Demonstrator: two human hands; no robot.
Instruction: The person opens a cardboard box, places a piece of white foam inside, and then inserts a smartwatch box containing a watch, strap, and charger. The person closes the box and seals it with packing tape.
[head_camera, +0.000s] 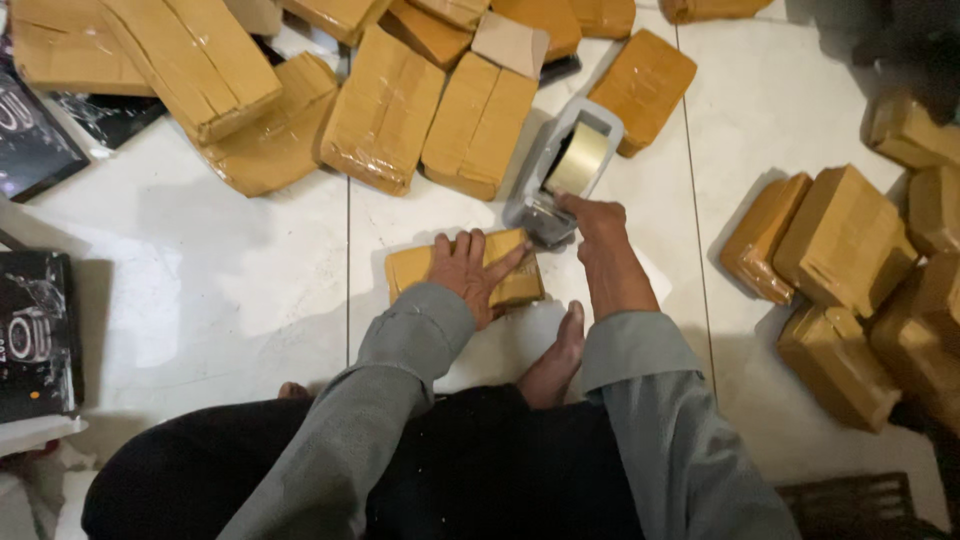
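A small brown-paper parcel (415, 268) lies on the white tiled floor in front of me. My left hand (473, 272) presses flat on top of it, fingers spread. My right hand (597, 222) grips a grey tape dispenser (565, 170) holding a roll of clear tape, its front end against the parcel's right edge. My bare foot (556, 358) rests on the floor just below the parcel, between my grey sleeves.
A heap of brown wrapped parcels (380, 110) fills the floor at the top. Several more parcels (845, 240) sit stacked at the right. Black glossy boxes (35, 330) lie at the left edge. A dark slatted object (850, 500) shows at bottom right.
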